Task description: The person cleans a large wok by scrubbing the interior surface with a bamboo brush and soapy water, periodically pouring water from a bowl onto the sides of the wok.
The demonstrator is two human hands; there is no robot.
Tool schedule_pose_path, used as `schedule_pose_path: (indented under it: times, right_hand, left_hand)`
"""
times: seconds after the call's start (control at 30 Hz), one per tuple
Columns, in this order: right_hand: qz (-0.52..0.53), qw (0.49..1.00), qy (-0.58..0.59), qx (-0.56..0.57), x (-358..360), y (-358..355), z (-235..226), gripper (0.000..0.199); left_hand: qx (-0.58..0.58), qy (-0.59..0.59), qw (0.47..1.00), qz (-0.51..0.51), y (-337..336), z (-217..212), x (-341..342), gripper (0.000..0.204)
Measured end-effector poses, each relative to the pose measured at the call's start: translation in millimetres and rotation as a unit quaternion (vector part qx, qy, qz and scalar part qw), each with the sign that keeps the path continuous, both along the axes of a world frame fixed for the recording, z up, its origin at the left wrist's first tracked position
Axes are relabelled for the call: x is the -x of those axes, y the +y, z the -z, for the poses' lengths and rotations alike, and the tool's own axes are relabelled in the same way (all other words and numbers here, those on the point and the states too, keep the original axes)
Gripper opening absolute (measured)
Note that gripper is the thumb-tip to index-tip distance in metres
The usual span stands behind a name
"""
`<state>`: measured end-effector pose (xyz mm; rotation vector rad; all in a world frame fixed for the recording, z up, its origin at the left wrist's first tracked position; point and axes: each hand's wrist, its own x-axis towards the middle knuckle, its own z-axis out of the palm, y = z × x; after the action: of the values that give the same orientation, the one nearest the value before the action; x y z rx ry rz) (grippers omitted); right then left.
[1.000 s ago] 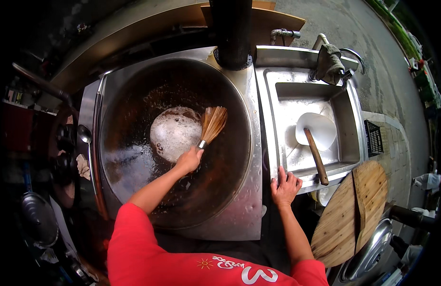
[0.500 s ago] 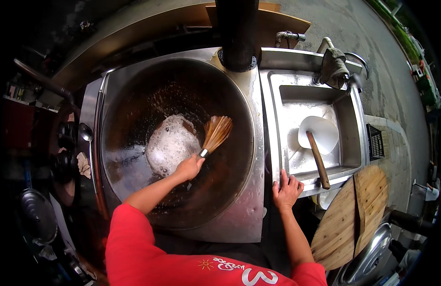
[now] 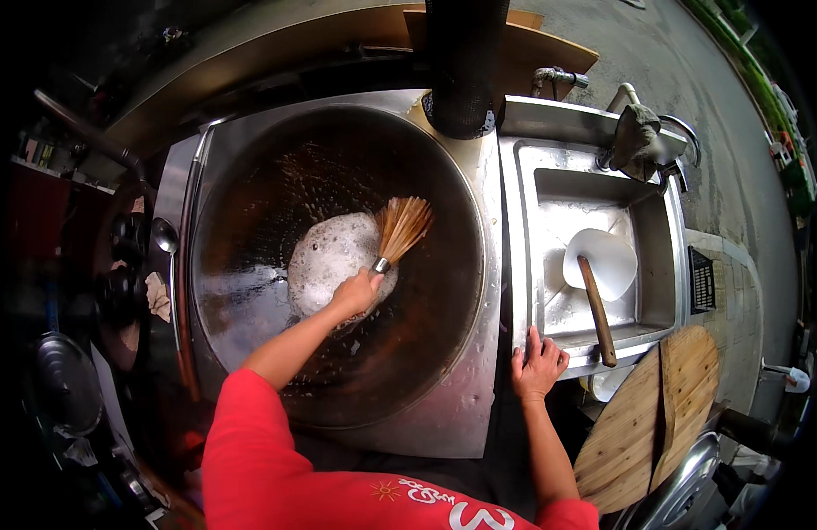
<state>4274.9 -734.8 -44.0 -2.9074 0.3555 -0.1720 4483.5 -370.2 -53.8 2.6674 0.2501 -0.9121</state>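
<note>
My left hand is closed around the short handle of a bamboo wok brush. Its splayed bristles lie in a very large, dark wok, at the right edge of a round pool of whitish foamy water. Wet streaks and droplets mark the wok's far wall. To the right, my right hand rests with fingers apart on the near left corner of a steel sink, holding nothing. In the sink lies a white scoop whose wooden handle leans over the near rim.
A long-handled ladle and a wood-handled rod lie left of the wok. A black pipe stands behind. A grey cloth hangs over the sink's tap. Nearer me at right is a round wooden lid.
The whole view has shifted slightly. Relative to the wok, the brush has moved a little left and away from me, now against the foam, which has spread rightward. My right hand stays on the sink.
</note>
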Motion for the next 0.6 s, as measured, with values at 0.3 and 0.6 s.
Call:
schedule_pose_path:
  times: [0.3,0.6]
  right_hand:
    - [-0.020,0.999,-0.005,0.048,2.0,5.8,8.8,0.053]
    - [-0.019,0.993,0.028,0.110,11.3,-6.2,15.0,0.053]
  left_hand:
    - [-0.013,-0.069,0.976,-0.206,52.4,-10.3,-54.3,0.052]
    - [0.260,0.003,0.910,-0.324,24.9,-79.6,120.2,0.056]
